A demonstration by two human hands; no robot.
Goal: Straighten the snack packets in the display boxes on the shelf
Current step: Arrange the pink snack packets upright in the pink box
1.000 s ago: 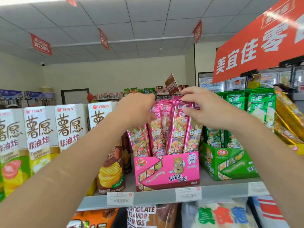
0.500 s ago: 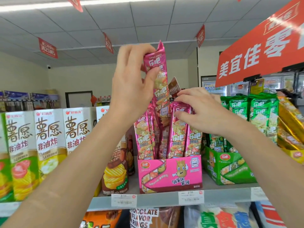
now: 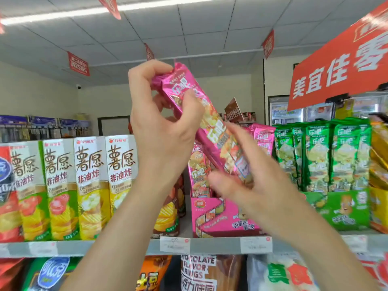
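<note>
Ceiling (image 3: 210, 28): white grid panels, one strip light (image 3: 63, 14) lit at upper left. Red pennant signs (image 3: 78, 63) hang from it. Far wall (image 3: 42, 97): pale cream, with a dome camera (image 3: 79, 86). Large red banner (image 3: 340, 66) hangs near right, above a glass-door cooler (image 3: 281, 110). The grey shelf (image 3: 210, 245) edge carries price labels (image 3: 174, 245).
</note>
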